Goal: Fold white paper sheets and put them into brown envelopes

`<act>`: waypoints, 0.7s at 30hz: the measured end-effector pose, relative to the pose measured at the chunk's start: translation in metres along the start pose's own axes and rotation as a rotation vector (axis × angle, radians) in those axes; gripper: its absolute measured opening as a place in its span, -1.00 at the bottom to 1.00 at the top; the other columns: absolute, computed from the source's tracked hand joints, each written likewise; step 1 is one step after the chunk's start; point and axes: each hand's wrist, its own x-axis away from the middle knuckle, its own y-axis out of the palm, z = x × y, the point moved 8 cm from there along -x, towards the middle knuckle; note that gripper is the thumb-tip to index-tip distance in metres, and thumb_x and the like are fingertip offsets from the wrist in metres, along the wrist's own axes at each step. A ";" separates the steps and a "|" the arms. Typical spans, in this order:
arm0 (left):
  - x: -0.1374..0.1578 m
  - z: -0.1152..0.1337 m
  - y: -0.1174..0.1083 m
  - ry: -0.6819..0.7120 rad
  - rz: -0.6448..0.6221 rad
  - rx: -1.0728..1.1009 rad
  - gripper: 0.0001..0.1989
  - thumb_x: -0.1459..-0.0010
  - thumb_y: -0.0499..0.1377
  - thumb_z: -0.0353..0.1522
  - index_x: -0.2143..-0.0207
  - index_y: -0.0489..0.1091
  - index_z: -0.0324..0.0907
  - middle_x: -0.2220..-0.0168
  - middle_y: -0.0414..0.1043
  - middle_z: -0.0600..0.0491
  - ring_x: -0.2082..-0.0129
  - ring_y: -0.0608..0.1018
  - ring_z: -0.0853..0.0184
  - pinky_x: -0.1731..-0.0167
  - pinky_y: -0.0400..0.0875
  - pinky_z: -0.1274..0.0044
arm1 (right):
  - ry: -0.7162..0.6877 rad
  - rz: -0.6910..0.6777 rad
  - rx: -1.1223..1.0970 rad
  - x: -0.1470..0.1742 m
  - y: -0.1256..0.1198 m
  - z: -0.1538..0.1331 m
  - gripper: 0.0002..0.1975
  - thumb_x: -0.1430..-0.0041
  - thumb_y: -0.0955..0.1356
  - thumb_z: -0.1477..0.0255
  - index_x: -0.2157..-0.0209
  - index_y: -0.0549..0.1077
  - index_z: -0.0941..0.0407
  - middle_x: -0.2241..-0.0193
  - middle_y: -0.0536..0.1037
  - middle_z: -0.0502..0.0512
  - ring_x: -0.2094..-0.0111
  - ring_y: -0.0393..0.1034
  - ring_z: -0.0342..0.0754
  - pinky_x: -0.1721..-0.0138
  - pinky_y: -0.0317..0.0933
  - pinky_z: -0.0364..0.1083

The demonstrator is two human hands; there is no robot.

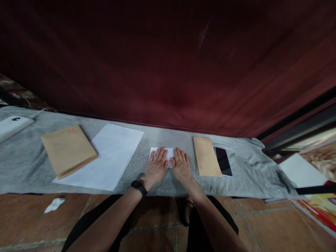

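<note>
Both palms lie flat on a small folded sheet of white paper [170, 153] in the middle of the grey cloth. My left hand [156, 163] covers its left part, fingers stretched forward, with a black band on the wrist. Over the right part rests my right hand [181, 163], its fingers also straight. A strip of the paper shows between the two hands. To the left lie large white sheets [115, 154], partly under a stack of brown envelopes [69, 148]. Right of my right hand is a stack of narrower brown envelopes [207, 157].
A smartphone [223, 161] lies beside the narrow envelopes. A white device [14, 126] with a cable sits at the far left of the cloth-covered surface [249, 164]. A dark red covering [168, 70] rises behind it. A scrap of white paper [54, 205] lies on the tiled floor.
</note>
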 end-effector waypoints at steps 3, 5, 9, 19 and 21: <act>0.001 -0.007 0.001 -0.033 0.003 -0.022 -0.46 -0.40 -0.17 -0.24 -0.35 0.12 -0.23 -0.40 0.03 -0.11 -0.42 0.05 0.15 -0.37 -0.14 0.15 | 0.007 0.010 -0.011 0.000 -0.004 0.003 -0.50 -0.46 0.12 0.35 -0.34 0.17 0.20 -0.34 0.18 0.19 -0.34 0.08 0.16 -0.33 -0.10 0.20; 0.001 -0.009 0.001 -0.042 -0.005 -0.028 -0.46 -0.40 -0.17 -0.24 -0.35 0.12 -0.18 -0.41 0.02 -0.09 -0.42 0.05 0.14 -0.37 -0.14 0.14 | 0.021 0.027 -0.015 0.000 -0.008 0.005 -0.50 -0.45 0.13 0.36 -0.33 0.19 0.24 -0.34 0.19 0.24 -0.34 0.08 0.18 -0.34 -0.11 0.22; 0.000 -0.010 0.002 -0.046 -0.034 -0.034 -0.47 -0.39 -0.15 -0.27 -0.36 0.11 -0.15 -0.41 0.01 -0.08 -0.42 0.04 0.14 -0.37 -0.14 0.13 | -0.025 0.055 -0.075 -0.002 -0.014 -0.006 -0.50 -0.45 0.11 0.36 -0.32 0.21 0.27 -0.35 0.15 0.25 -0.37 0.03 0.13 -0.36 -0.12 0.18; 0.000 -0.015 0.006 -0.029 -0.081 -0.070 -0.43 -0.34 -0.14 -0.37 -0.37 0.07 -0.24 -0.42 -0.01 -0.11 -0.43 -0.01 0.14 -0.37 -0.15 0.18 | -0.225 -0.003 -0.131 0.011 0.007 -0.036 -0.46 -0.49 0.08 0.25 -0.38 0.07 0.16 -0.36 0.15 0.15 -0.38 0.01 -0.01 -0.37 -0.09 0.10; 0.000 -0.018 0.004 -0.057 -0.062 -0.057 -0.44 -0.36 -0.16 -0.34 -0.37 0.07 -0.24 -0.41 0.01 -0.10 -0.42 0.02 0.15 -0.37 -0.12 0.21 | -0.208 0.021 -0.095 0.011 0.008 -0.031 -0.46 -0.48 0.09 0.24 -0.37 0.10 0.18 -0.35 0.15 0.17 -0.38 0.00 0.01 -0.37 -0.10 0.12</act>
